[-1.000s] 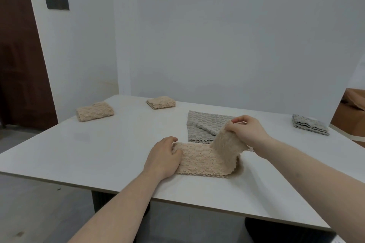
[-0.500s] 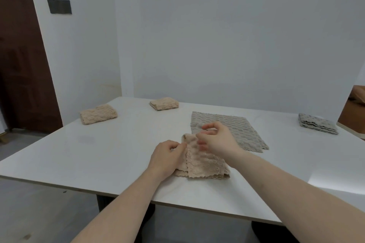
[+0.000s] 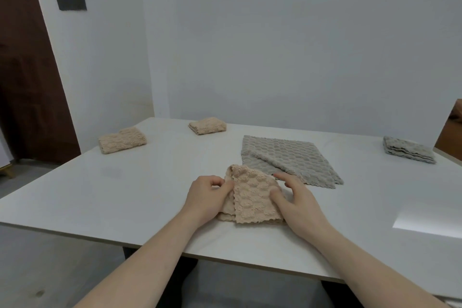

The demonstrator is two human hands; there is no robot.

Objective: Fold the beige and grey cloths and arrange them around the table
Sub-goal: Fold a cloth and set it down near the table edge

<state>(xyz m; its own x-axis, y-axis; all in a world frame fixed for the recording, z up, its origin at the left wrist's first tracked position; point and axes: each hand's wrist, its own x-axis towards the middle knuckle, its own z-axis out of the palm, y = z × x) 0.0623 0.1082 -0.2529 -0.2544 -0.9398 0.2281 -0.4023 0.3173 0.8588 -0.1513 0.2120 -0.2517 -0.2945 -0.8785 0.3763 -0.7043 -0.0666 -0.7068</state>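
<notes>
Pinching the folded beige cloth [image 3: 252, 197] at its left edge, my left hand [image 3: 208, 197] has a clenched grip on it. My right hand [image 3: 295, 201] presses it with relaxed fingers near the counter's [image 3: 150, 182] front edge, just beside the spread grey cloth [image 3: 287, 157].

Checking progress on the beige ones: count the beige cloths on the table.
3: one folded at the far left, one folded at the far edge, one between both hands near the front. None looks hidden.

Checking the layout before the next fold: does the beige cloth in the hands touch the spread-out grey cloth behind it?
Cannot tell. In the head view the beige cloth's far edge meets the grey cloth's near edge with no visible gap, but overlap is unclear.
</notes>
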